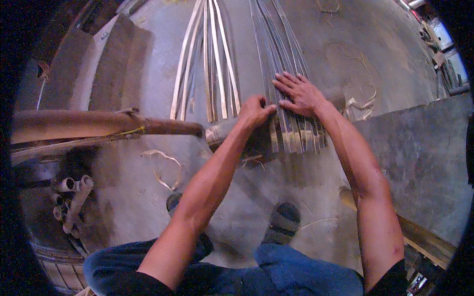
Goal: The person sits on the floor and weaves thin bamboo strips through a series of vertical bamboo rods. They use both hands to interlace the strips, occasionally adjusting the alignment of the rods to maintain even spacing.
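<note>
Long thin grey strips [276, 44] fan out in front of me, their near ends draped over a dark rounded block [259, 135]. My right hand [298, 96] lies flat on these strips, fingers stretched and slightly spread. At the strips' left edge, my left hand [256, 112] has curled fingers, with its thumb pointing toward the strips. What its fingers hold, if anything, is hidden. Left of that hand, a separate bundle of pale strips [219, 64] stretches away across the floor, its near ends by the block.
A brown pole [168, 127] juts in from the left, ending near the block. Pipe ends [74, 185] sit at lower left. A grey panel [419, 153] stands at right. Loose pale fibre [173, 170] lies on the concrete floor [133, 197]. Dark boards [113, 64] are at upper left.
</note>
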A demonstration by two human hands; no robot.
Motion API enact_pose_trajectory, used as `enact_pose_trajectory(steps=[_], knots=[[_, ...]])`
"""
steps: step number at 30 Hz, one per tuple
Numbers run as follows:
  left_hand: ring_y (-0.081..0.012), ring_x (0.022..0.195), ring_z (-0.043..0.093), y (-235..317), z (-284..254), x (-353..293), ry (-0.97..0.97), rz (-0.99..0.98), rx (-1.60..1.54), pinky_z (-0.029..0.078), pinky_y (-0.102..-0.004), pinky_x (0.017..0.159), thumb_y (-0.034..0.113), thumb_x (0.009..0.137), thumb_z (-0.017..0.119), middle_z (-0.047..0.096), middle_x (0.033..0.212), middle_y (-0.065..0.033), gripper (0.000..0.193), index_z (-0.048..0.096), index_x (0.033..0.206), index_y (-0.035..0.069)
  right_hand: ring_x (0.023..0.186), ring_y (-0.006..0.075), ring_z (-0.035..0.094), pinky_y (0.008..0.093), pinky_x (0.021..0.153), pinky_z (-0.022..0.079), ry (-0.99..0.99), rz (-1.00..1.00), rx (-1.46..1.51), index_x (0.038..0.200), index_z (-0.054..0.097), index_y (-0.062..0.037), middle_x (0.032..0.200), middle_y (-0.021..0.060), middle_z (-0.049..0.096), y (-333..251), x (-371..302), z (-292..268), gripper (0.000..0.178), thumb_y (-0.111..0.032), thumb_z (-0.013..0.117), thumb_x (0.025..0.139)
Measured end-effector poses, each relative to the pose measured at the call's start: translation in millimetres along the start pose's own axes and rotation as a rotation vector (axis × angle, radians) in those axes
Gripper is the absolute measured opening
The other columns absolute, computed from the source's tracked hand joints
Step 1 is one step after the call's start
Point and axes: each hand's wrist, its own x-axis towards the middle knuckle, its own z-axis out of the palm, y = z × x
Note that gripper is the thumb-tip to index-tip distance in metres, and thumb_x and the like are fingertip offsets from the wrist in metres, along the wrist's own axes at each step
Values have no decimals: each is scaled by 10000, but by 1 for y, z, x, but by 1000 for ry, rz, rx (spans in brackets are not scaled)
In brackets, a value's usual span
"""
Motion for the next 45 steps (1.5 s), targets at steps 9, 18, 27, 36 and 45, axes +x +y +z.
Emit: enact_pose_trajectory(steps=[9, 18, 27, 36, 45], knots=[[-195, 614, 489, 68, -1, -139, 407, -110, -471, 401, -371, 576, 281, 933, 470, 489, 662, -104, 275, 486, 882, 11, 1384, 265, 208, 480, 1116, 174, 19, 26, 1, 1426, 287, -156, 1501, 70, 241, 0, -26, 19, 668, -524, 420, 884], [-79, 525, 445, 39, 27, -122, 314, -120, -758, 379, -262, 464, 296, 981, 376, 455, 625, 8, 341, 599, 948, 39, 1390, 252, 195, 463, 1126, 155, 9, 9, 8, 1443, 247, -177, 1509, 52, 221, -11, -13, 16, 680, -558, 377, 894], [-130, 439, 503, 6, -52, 24, 444, -52, -556, 424, -292, 436, 294, 938, 378, 481, 547, -27, 377, 609, 838, 12, 1391, 255, 195, 471, 1123, 149, 15, 25, 17, 1444, 246, -186, 1507, 60, 228, -9, -17, 27, 672, -539, 400, 893], [-407, 1181, 440, -68, -44, 27, 1004, 280, 343, 353, -465, 980, 168, 858, 525, 448, 1290, -253, 480, 426, 1291, -14, 1381, 265, 213, 459, 1120, 173, -81, -2, 103, 1399, 349, -128, 1501, 81, 236, -27, 0, 15, 623, -419, 489, 866], [-311, 876, 650, 23, 0, -8, 48, 215, 28, 485, -394, 800, 286, 850, 559, 667, 922, -179, 302, 672, 971, 33, 1386, 242, 206, 444, 1114, 184, 62, -7, -76, 1435, 272, -159, 1507, 62, 225, -5, -8, 14, 633, -486, 406, 910]])
